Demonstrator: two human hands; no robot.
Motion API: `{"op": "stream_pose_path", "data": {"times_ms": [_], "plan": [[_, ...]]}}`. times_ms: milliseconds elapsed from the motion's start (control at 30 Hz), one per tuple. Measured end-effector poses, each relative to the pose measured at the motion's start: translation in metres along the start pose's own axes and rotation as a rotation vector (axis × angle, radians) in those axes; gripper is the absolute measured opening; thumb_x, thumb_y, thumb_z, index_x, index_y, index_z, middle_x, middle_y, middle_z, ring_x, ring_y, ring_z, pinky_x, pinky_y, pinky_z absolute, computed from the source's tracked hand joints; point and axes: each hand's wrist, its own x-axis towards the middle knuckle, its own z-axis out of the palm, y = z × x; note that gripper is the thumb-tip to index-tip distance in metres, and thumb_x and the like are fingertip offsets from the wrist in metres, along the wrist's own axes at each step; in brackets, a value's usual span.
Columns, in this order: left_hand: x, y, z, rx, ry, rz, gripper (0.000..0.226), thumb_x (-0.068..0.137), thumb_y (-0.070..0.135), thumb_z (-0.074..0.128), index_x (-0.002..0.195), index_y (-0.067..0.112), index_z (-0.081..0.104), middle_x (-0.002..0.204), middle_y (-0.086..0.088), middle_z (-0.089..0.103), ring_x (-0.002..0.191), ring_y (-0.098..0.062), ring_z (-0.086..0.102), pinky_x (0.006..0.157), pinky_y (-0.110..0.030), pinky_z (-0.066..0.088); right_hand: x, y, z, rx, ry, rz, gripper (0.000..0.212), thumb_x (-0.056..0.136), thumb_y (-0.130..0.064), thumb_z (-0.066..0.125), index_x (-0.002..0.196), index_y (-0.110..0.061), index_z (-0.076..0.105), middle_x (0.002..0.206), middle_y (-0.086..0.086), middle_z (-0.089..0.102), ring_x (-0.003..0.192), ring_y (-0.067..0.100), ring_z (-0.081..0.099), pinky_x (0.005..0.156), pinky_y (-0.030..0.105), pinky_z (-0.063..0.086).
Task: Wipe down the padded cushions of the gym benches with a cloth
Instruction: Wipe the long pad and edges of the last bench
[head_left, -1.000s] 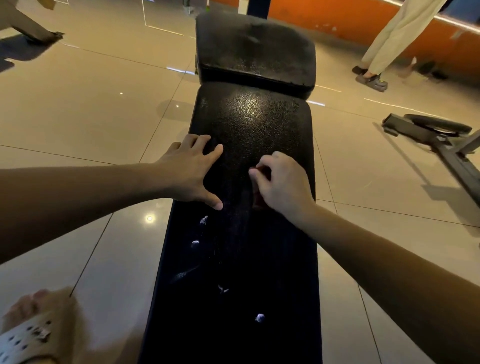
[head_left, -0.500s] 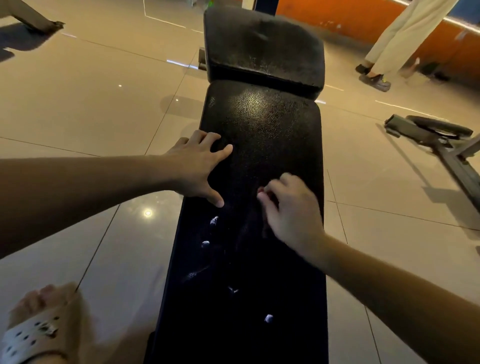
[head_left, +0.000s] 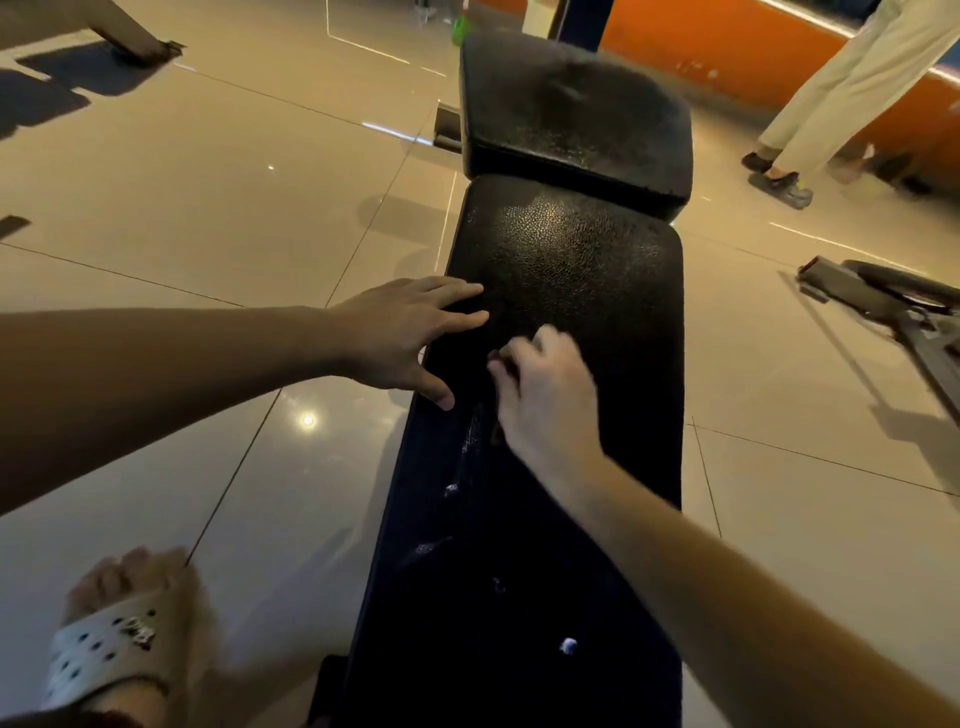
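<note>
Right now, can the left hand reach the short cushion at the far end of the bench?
Probably yes, with a stretch. The left hand lies flat on the long cushion, and only bare padding separates it from the short cushion.

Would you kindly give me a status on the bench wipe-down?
Left hand flat on long cushion, left edge. Right hand curled on barely visible cloth. White flecks on near end; nothing obstructing.

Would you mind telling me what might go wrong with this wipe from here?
The white scuffs on the long cushion look like torn spots; the cloth, mostly hidden under the right hand, might snag them. The left hand rests at the cushion's edge and might slip off.
</note>
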Motion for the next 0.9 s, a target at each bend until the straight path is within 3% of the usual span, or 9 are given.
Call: {"op": "stream_pose_path", "data": {"times_ms": [167, 267, 367, 500, 567, 633, 733, 800, 900], "plan": [[-0.001, -0.008, -0.01, -0.074, -0.051, 0.031, 0.108, 0.077, 0.072, 0.07, 0.162, 0.032, 0.016, 0.17, 0.003, -0.001, 0.155, -0.017, 0.0, 0.123, -0.041, 0.013, -0.123, -0.045, -0.018, 0.212, -0.309, -0.39, 0.013, 0.096, -0.029, 0.063, 0.094, -0.016, 0.065, 0.091, 0.001, 0.049, 0.084, 0.017, 0.045, 0.07, 0.031, 0.046], [0.0, -0.007, -0.011, -0.066, -0.045, 0.017, 0.109, 0.077, 0.071, 0.071, 0.162, 0.032, 0.015, 0.171, 0.003, -0.001, 0.155, -0.018, 0.0, 0.123, -0.041, 0.012, -0.089, -0.03, -0.011, 0.103, -0.291, -0.524, 0.012, 0.093, -0.026, 0.066, 0.09, -0.016, 0.061, 0.089, 0.005, 0.051, 0.082, 0.023, 0.048, 0.068, 0.037, 0.044], [-0.002, -0.004, -0.006, -0.018, -0.025, -0.008, 0.109, 0.078, 0.073, 0.069, 0.162, 0.032, 0.014, 0.171, 0.002, -0.001, 0.156, -0.02, 0.0, 0.123, -0.043, 0.012, -0.004, -0.004, 0.001, -0.001, -0.035, -0.278, 0.013, 0.092, -0.025, 0.067, 0.087, -0.013, 0.066, 0.085, 0.01, 0.054, 0.08, 0.032, 0.054, 0.066, 0.046, 0.048], [-0.007, -0.008, -0.005, -0.031, -0.017, -0.026, 0.103, 0.08, 0.071, 0.068, 0.162, 0.032, 0.017, 0.172, 0.002, 0.0, 0.157, -0.02, 0.002, 0.123, -0.043, 0.013, 0.004, -0.003, 0.001, -0.05, 0.02, -0.013, 0.017, 0.095, -0.028, 0.066, 0.098, -0.012, 0.071, 0.091, 0.006, 0.055, 0.087, 0.026, 0.055, 0.07, 0.039, 0.048], [-0.011, -0.015, -0.005, -0.075, -0.024, -0.016, 0.101, 0.081, 0.066, 0.071, 0.161, 0.033, 0.021, 0.171, 0.003, 0.001, 0.156, -0.019, 0.002, 0.123, -0.043, 0.014, -0.047, -0.024, -0.006, 0.077, -0.062, -0.089, 0.015, 0.095, -0.026, 0.067, 0.098, -0.011, 0.07, 0.091, 0.005, 0.053, 0.085, 0.023, 0.052, 0.069, 0.037, 0.047], [-0.011, -0.018, -0.006, -0.093, -0.034, -0.001, 0.1, 0.081, 0.065, 0.073, 0.161, 0.033, 0.023, 0.171, 0.005, 0.002, 0.156, -0.018, 0.003, 0.123, -0.043, 0.014, -0.105, -0.042, -0.019, 0.188, -0.239, -0.308, 0.014, 0.096, -0.025, 0.066, 0.095, -0.011, 0.069, 0.089, 0.003, 0.05, 0.082, 0.02, 0.046, 0.067, 0.034, 0.045], [-0.01, -0.016, -0.006, -0.076, -0.013, 0.004, 0.101, 0.079, 0.068, 0.072, 0.161, 0.034, 0.023, 0.171, 0.005, 0.003, 0.156, -0.018, 0.003, 0.124, -0.044, 0.016, -0.112, -0.034, -0.023, 0.127, -0.321, -0.582, 0.015, 0.095, -0.027, 0.064, 0.088, -0.014, 0.062, 0.087, 0.005, 0.048, 0.08, 0.022, 0.045, 0.065, 0.035, 0.041], [-0.012, -0.014, -0.004, -0.041, 0.005, -0.01, 0.101, 0.079, 0.069, 0.071, 0.161, 0.033, 0.023, 0.171, 0.005, 0.004, 0.156, -0.018, 0.005, 0.123, -0.043, 0.016, -0.067, -0.021, -0.01, 0.06, -0.211, -0.493, 0.015, 0.093, -0.025, 0.066, 0.085, -0.013, 0.061, 0.085, 0.009, 0.051, 0.078, 0.029, 0.05, 0.063, 0.042, 0.045], [-0.018, -0.012, 0.002, -0.006, 0.047, -0.039, 0.099, 0.081, 0.072, 0.066, 0.161, 0.033, 0.024, 0.171, 0.002, 0.006, 0.156, -0.021, 0.006, 0.123, -0.044, 0.016, 0.022, 0.003, 0.001, -0.057, 0.006, -0.161, 0.018, 0.094, -0.028, 0.065, 0.091, -0.011, 0.067, 0.088, 0.011, 0.054, 0.084, 0.034, 0.056, 0.069, 0.043, 0.049]]}}
